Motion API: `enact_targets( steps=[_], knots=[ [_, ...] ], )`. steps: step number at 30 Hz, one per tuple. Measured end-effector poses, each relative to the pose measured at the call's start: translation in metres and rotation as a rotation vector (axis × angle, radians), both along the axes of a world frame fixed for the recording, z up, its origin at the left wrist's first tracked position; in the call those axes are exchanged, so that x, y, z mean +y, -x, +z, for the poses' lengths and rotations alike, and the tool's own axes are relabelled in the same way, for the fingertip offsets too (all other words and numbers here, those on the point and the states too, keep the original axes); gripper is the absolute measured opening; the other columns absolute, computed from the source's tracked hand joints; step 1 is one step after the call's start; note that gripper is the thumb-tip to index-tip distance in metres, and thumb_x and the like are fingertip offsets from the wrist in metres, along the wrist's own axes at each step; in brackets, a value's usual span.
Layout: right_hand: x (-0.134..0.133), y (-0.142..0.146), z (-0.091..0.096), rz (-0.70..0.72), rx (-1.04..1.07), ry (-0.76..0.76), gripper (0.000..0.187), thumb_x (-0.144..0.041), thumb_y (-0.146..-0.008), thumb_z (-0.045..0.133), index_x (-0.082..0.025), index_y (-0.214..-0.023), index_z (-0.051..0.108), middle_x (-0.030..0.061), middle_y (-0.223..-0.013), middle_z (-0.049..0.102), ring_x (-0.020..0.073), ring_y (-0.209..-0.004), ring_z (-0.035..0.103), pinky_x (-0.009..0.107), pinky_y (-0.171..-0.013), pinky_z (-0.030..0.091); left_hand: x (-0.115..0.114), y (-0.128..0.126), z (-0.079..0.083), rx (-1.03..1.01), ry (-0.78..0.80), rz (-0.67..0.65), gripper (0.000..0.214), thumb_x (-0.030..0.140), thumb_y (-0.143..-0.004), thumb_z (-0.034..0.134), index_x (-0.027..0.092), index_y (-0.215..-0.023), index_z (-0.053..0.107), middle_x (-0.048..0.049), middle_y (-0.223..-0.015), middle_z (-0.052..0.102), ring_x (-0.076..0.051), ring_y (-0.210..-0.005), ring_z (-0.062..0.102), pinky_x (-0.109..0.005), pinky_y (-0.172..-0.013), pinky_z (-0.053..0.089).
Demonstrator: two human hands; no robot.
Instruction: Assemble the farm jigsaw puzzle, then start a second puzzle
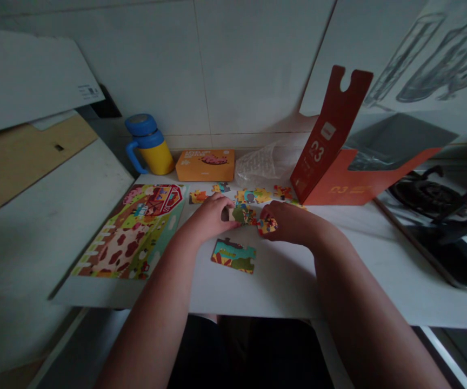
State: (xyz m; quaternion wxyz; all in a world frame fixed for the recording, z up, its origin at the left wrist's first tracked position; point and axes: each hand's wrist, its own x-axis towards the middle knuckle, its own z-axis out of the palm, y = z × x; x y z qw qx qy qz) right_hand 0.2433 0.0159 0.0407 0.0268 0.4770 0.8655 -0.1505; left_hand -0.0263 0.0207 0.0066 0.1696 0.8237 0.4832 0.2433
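Note:
My left hand point(216, 215) is closed around a jigsaw puzzle piece point(238, 215) with a green patch, lifted near the middle of the white table. Just to its right, my right hand point(279, 219) pinches another puzzle piece point(267, 225), coloured yellow and red. The two held pieces are close together; whether they touch I cannot tell. Below them a joined teal and green puzzle section point(234, 255) lies flat. Behind my hands several loose pieces point(253, 195) are spread over the table, partly covered by my fingers.
A finished-looking farm picture board point(132, 232) lies at left. Along the wall stand a blue and yellow mug point(152, 148), an orange puzzle box point(205, 165) and crumpled clear plastic point(258, 166). At right are an open orange box point(339, 183) and a gas stove point(440, 216).

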Motion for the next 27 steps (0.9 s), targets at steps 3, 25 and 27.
enact_targets(
  steps=[3, 25, 27],
  knots=[
    [-0.001, 0.001, 0.0, -0.009, -0.01, -0.02, 0.039, -0.032, -0.086, 0.077, -0.017, -0.122, 0.073, 0.0166, -0.126, 0.075, 0.0316, -0.117, 0.072, 0.036, -0.1, 0.053, -0.001, -0.002, 0.001, 0.005, 0.013, 0.025, 0.039, 0.031, -0.076, 0.095, 0.021, -0.103, 0.067, -0.0073, -0.114, 0.069, -0.027, -0.11, 0.067, -0.039, -0.098, 0.055],
    [-0.021, 0.021, 0.015, 0.144, 0.17, 0.248, 0.042, -0.033, -0.081, 0.078, -0.025, -0.121, 0.072, 0.0074, -0.124, 0.077, 0.0265, -0.103, 0.073, 0.034, -0.087, 0.054, 0.005, 0.056, 0.024, 0.517, 0.245, 0.848, 0.056, 0.062, -0.085, 0.07, 0.014, -0.114, 0.076, -0.0255, -0.123, 0.077, -0.045, -0.116, 0.071, -0.052, -0.096, 0.058],
    [-0.019, 0.016, 0.015, 0.1, 0.142, 0.233, 0.038, -0.035, -0.082, 0.077, -0.025, -0.119, 0.072, 0.008, -0.123, 0.077, 0.0269, -0.103, 0.073, 0.034, -0.087, 0.054, 0.005, 0.057, 0.024, 0.535, 0.269, 0.85, 0.056, 0.06, -0.084, 0.071, 0.014, -0.115, 0.076, -0.0255, -0.125, 0.076, -0.045, -0.116, 0.072, -0.052, -0.095, 0.058]
  ],
)
